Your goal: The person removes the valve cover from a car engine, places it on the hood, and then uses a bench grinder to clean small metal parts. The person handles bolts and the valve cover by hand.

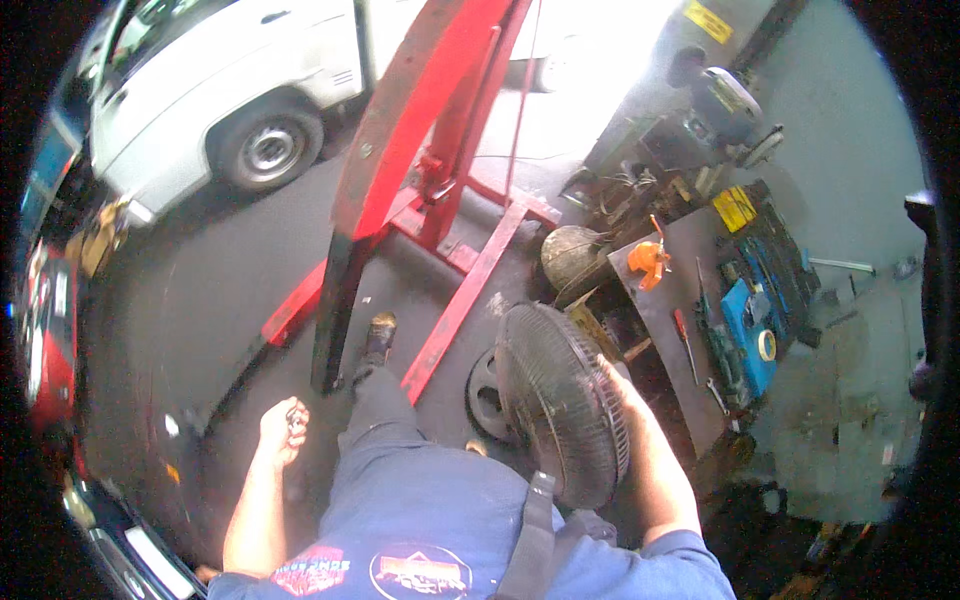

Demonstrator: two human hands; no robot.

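Observation:
A black tire (545, 400) with a ribbed tread stands tilted against my right side. My right hand (617, 385) grips its outer tread from the right, most of the fingers hidden. My left hand (285, 432) hangs apart on the left, its fingers curled closed. Something small and dark may be inside it, but I cannot make it out. Behind the tire, partly covered by it, is another wheel (484, 395) with a grey centre. My shoe (381, 332) is on the dark floor beside a red metal frame.
A tall red hoist (400, 130) rises ahead, its legs (465, 300) spreading across the floor. Beyond it a white van (230, 80) is parked. To the right, a workbench (660, 300) bears an orange tool (650, 260), a screwdriver (686, 345), wrenches and a tape roll (767, 345).

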